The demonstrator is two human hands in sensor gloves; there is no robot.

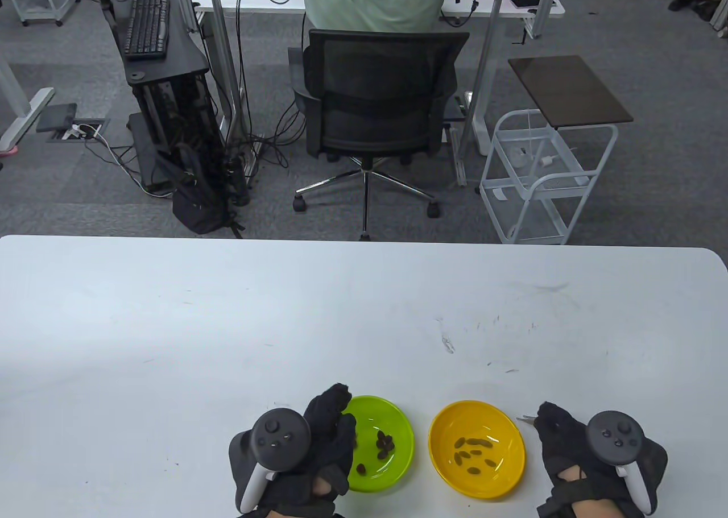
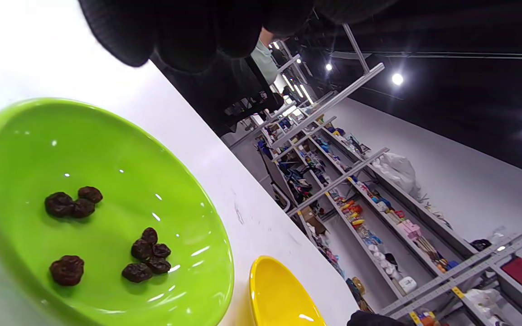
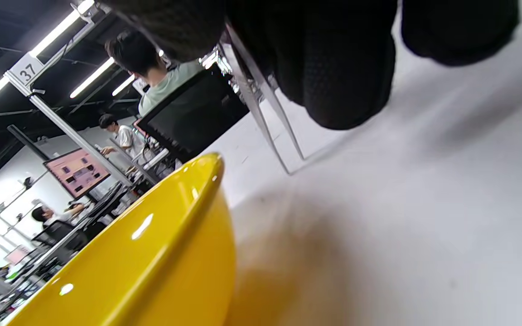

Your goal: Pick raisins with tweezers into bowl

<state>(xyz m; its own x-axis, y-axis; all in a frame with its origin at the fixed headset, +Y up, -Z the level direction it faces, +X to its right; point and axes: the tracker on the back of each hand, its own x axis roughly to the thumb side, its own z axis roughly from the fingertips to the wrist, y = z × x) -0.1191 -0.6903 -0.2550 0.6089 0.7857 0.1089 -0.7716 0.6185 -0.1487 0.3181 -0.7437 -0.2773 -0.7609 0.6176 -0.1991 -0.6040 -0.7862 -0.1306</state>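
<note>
A green bowl [image 1: 392, 427] [image 2: 25, 145] near the table's front edge holds several dark raisins [image 1: 384, 444] [image 2: 145, 256]. A yellow bowl [image 1: 500, 427] [image 2: 279, 294] [image 3: 152, 253] to its right holds several raisins [image 1: 472, 455]. My left hand [image 1: 327, 435] lies against the green bowl's left rim, and its fingers [image 2: 188, 31] hang over the rim's far side. I cannot tell whether it grips the bowl. My right hand [image 1: 560, 444] holds metal tweezers [image 1: 526, 419] [image 3: 261, 108] just right of the yellow bowl. Their tips are slightly apart, low by the table, and hold nothing.
The white table [image 1: 284, 324] stretches far and wide beyond the bowls, with faint scuffs [image 1: 447, 343]. Behind it stand an office chair [image 1: 378, 103] and a white cart [image 1: 540, 182].
</note>
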